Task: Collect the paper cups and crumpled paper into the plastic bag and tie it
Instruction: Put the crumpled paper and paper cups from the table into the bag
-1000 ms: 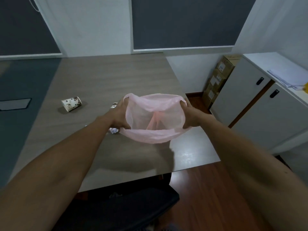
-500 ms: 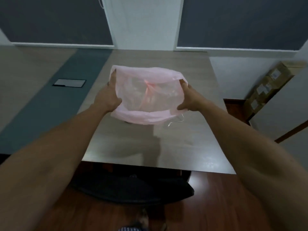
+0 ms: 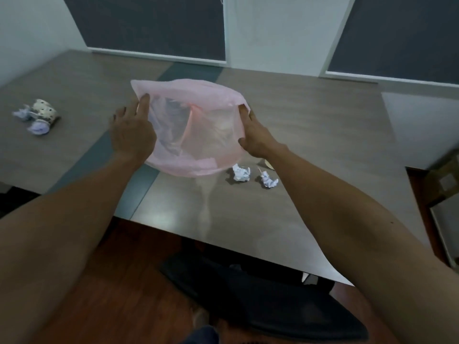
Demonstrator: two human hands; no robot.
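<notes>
Both hands hold a pink plastic bag (image 3: 198, 125) up over a grey-brown table (image 3: 310, 135), its mouth stretched wide toward the camera. On one side the left hand (image 3: 131, 130) grips the rim with its thumb hooked over the edge, and on the other the right hand (image 3: 255, 137) pinches the opposite rim with curled fingers. Thin and see-through, the bag shows only its own folds and a darker pink seam down the middle; whether anything lies inside cannot be told.

Two balls of crumpled paper (image 3: 241, 173) and (image 3: 268, 180) lie on the table just below the right wrist, near each other but apart. A scrap of tan material (image 3: 267, 164) peeks out beside the right forearm, too hidden to identify. Far to the left, a patterned paper cup (image 3: 46, 111) lies on its side with two more pale paper wads (image 3: 22, 112) and (image 3: 38, 126) touching or just beside it, blurred.

A blue-grey strip (image 3: 104, 155) crosses the table under the left hand. The near table edge runs diagonally under both forearms, above a dark chair seat (image 3: 260, 306) and red-brown wooden floor (image 3: 129, 281). Bare tabletop stretches between the bag and the cup, and to the right of the bag up to the white wall (image 3: 422, 125).
</notes>
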